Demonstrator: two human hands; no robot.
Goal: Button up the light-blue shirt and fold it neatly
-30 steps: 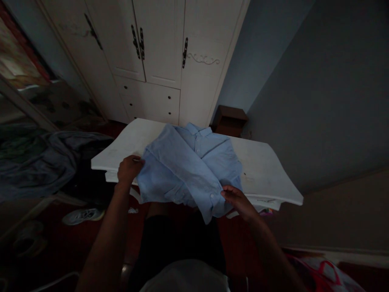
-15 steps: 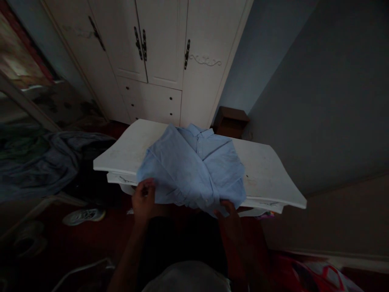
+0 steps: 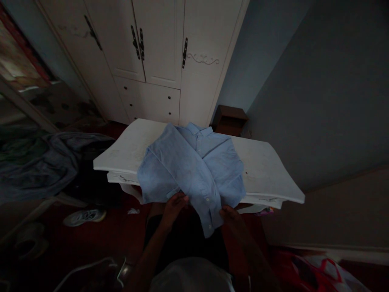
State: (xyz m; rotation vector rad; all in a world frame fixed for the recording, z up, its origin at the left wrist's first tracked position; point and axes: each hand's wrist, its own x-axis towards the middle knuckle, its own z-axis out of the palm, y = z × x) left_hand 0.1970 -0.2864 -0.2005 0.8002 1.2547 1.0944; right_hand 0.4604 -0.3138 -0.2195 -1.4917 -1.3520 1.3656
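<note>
Dim, soft light leaves the table [image 3: 264, 162] palest, while deep shadow swallows much of the floor [image 3: 121, 233]. Wide-angle distortion stretches the darkened edges; the left side smears, but the shirt [image 3: 190, 162] is fairly clear.

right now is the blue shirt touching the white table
Touching. The head view shows the blue shirt lying spread across the white table, with one sleeve reaching past the near edge.
</note>
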